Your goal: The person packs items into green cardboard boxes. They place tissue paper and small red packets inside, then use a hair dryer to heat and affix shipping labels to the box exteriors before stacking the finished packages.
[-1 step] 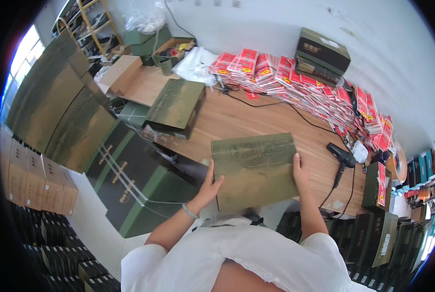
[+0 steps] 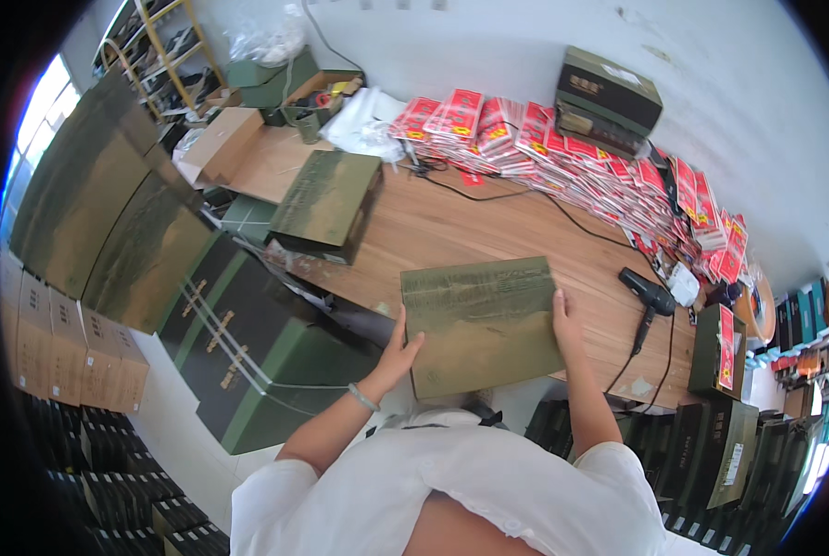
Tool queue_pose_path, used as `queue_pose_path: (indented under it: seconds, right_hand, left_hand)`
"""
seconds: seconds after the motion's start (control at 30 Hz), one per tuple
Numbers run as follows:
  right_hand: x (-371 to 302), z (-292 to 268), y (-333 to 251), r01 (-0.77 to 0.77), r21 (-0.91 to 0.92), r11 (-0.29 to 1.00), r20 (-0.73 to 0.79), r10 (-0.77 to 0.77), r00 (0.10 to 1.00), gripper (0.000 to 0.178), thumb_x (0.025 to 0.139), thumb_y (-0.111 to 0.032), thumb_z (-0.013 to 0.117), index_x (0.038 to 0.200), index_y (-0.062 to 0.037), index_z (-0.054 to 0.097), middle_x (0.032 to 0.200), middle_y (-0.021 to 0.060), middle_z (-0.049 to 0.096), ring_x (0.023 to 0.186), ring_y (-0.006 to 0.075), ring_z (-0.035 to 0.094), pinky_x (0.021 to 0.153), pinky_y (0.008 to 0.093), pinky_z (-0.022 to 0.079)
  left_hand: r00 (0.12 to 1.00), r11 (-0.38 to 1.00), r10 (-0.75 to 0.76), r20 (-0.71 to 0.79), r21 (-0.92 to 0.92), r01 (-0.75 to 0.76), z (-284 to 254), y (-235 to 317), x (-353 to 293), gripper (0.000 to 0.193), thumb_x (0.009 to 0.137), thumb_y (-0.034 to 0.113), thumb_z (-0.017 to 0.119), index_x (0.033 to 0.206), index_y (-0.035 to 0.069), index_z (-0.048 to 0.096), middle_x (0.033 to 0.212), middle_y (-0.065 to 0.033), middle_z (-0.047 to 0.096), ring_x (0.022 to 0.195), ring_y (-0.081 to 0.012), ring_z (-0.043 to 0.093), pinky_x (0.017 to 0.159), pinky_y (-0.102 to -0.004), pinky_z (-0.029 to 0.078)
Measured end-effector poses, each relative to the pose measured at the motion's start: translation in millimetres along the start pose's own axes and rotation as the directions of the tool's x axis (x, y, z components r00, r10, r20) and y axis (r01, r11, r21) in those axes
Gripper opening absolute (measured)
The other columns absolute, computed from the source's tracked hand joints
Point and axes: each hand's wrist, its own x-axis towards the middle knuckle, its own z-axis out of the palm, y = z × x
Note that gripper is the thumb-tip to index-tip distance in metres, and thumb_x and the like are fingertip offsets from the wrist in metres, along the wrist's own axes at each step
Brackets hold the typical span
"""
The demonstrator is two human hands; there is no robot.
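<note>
Nothing has moved: left hand (image 2: 398,357) and right hand (image 2: 565,320) grip the green box (image 2: 481,324), which could slip off the table (image 2: 488,227) edge.

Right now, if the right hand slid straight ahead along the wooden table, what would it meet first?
Probably the thin black cable crossing the wooden table, then the row of red flat packets. The right hand grips the olive-green flat box; depth is uncertain.
</note>
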Motion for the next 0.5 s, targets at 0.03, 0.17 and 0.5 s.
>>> queue_pose_path:
  seconds: [0.03, 0.17, 0.5]
  right_hand:
    - [16, 3, 26, 0.006, 0.045, 0.999, 0.049, -0.009, 0.999, 0.06, 0.097, -0.043, 0.052, 0.132, 0.0055, 0.049, 0.125, 0.0249, 0.058, 0.117, 0.029, 0.055, 0.098, 0.0367, 0.043]
    - [66, 8, 92, 0.049, 0.106, 0.993, 0.135, -0.064, 0.989, 0.052, 0.096, -0.033, 0.057, 0.128, 0.0067, 0.051, 0.126, 0.0239, 0.058, 0.117, 0.0363, 0.054, 0.103, 0.0409, 0.039]
    - [-24, -32, 107, -0.106, -0.254, 0.961, 0.593, 0.241, 0.768, 0.058, 0.095, -0.05, 0.045, 0.106, 0.0045, 0.061, 0.093, 0.0257, 0.065, 0.085, 0.038, 0.063, 0.082, 0.0448, 0.047]
  left_hand:
    - [0.999, 0.999, -0.041, -0.009, 0.029, 0.041, 11, -24, 17, 0.075, 0.099, 0.014, 0.051, 0.155, 0.012, 0.002, 0.155, -0.0155, 0.024, 0.138, -0.0228, 0.029, 0.11, -0.0316, 0.028]
    - [0.984, 0.972, -0.174, -0.042, 0.153, 0.178, 39, -79, 80, 0.078, 0.096, 0.019, 0.054, 0.155, 0.014, 0.002, 0.152, -0.0232, 0.026, 0.137, -0.0279, 0.033, 0.109, -0.0323, 0.03]
    - [0.984, 0.21, 0.174, 0.028, 0.976, -0.065, 91, -23, 203, 0.062, 0.095, 0.038, 0.05, 0.147, 0.011, 0.032, 0.143, -0.0246, 0.04, 0.135, -0.0384, 0.035, 0.112, -0.0537, 0.022]
